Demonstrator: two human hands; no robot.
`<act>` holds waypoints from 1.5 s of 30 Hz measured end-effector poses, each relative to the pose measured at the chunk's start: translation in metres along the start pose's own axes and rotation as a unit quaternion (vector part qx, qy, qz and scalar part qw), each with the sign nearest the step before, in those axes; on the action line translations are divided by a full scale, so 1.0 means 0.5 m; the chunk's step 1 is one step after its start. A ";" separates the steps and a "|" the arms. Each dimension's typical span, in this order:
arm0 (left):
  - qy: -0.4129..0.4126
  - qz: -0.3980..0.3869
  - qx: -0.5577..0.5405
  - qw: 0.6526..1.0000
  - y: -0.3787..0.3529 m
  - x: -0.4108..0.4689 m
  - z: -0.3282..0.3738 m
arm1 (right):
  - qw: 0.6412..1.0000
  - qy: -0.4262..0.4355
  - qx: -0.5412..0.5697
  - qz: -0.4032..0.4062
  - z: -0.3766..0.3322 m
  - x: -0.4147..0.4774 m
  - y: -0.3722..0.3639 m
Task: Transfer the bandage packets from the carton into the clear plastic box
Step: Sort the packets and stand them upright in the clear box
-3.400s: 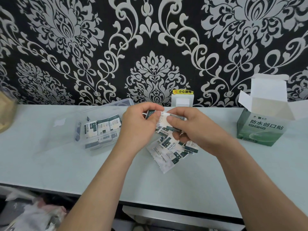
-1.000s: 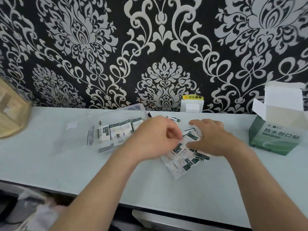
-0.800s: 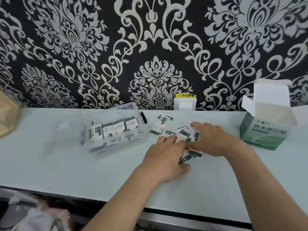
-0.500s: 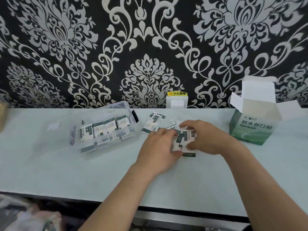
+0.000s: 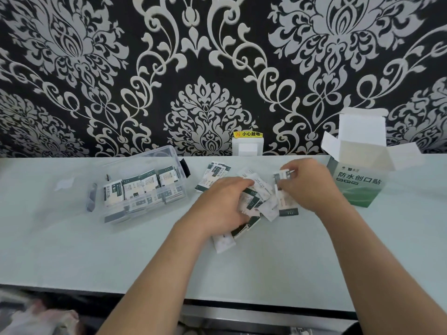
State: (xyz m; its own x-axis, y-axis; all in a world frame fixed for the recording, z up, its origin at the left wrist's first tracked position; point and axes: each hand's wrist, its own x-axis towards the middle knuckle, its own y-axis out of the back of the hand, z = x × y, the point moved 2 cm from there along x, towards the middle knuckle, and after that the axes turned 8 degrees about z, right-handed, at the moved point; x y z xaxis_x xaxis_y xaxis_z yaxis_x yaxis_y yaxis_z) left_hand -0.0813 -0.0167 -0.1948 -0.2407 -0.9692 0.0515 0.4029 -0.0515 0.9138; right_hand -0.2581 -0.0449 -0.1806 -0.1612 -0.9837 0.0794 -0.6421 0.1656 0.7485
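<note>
Left hand, right hand — both gripping bandage packets, pale counter, black damask wallpaper

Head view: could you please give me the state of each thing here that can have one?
Carton, open, flaps up.
Box, open, partly filled with packets.
Pile, loose on the table.
Left hand, over the pile, grip unclear.
Right hand, pinching a packet.

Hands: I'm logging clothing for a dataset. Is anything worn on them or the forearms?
Nothing visible. The left hand and right hand are ungloved, both forearms show no sleeves, and no watch or bracelet appears. Rings: too hidden to tell.
</note>
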 end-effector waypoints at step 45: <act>0.197 0.187 -0.589 0.761 -0.003 0.027 0.062 | 0.721 -0.265 0.638 -0.054 -0.079 -0.013 -0.075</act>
State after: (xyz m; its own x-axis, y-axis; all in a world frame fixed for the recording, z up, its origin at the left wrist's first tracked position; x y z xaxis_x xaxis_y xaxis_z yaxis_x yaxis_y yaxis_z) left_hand -0.1127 -0.0222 -0.1832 0.2755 -0.9539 -0.1187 0.9460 0.2910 -0.1427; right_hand -0.2034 -0.0473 -0.1829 -0.1062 -0.8871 -0.4491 -0.7848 0.3522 -0.5099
